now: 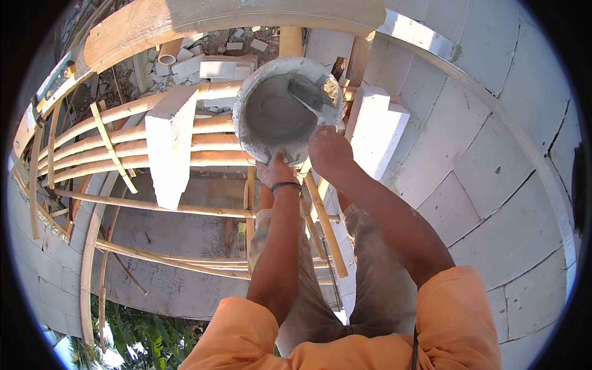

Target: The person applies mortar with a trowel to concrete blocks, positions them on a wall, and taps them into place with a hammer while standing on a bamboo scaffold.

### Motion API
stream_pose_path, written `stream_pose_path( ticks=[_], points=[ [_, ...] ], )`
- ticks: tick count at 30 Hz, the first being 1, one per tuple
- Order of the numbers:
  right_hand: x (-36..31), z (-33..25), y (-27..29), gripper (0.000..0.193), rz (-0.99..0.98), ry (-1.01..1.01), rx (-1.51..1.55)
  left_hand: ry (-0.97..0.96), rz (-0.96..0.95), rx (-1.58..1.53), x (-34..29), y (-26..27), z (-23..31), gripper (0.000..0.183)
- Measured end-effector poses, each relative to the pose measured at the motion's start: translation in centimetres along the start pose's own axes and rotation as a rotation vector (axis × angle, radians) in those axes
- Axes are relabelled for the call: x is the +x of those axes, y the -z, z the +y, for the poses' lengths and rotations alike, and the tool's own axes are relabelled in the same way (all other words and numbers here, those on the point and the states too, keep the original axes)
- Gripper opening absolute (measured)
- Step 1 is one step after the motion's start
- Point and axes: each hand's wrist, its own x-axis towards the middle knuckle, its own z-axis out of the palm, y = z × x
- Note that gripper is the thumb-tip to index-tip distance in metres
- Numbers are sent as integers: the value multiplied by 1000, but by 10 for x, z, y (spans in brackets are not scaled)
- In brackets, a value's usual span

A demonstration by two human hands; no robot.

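Note:
A round bucket (243,137) crusted with grey mortar is in front of me, and wet grey mortar (277,117) lies inside it. My left hand (275,171) is closed on the bucket's near rim, thumb over the edge. At the right side of the rim, my right hand (331,150) is closed in a fist round the handle of a trowel (303,98). The trowel's blade reaches into the bucket, against the mortar near the far right wall; the fist hides its handle.
Bamboo poles (129,148) form a scaffold, with a pale block (169,142) across them on the left. Another white block (377,132) stands right of the bucket, beside a block wall (475,185). A wooden board (234,17) spans the far side above rubble (246,44).

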Motion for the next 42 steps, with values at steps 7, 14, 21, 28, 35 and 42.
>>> stream_pose_path(
  ticks=[7,14,21,28,35,42],
  points=[
    [4,8,36,18,-116,-10,-113,29,-48,-46,5,5,1,45],
    [25,45,19,19,197,34,-288,-24,-76,68,-3,8,-7,49],
    [56,43,-15,19,-210,313,-172,-47,-60,130,-1,13,-10,47],
    [65,100,-12,42,-166,422,262,-50,-72,63,-10,2,0,51],
    [37,116,1,41,-268,327,332,3,-67,3,0,6,3,53],
    [-11,176,-3,32,-112,241,641,63,43,57,-2,-4,2,54]
  ],
)
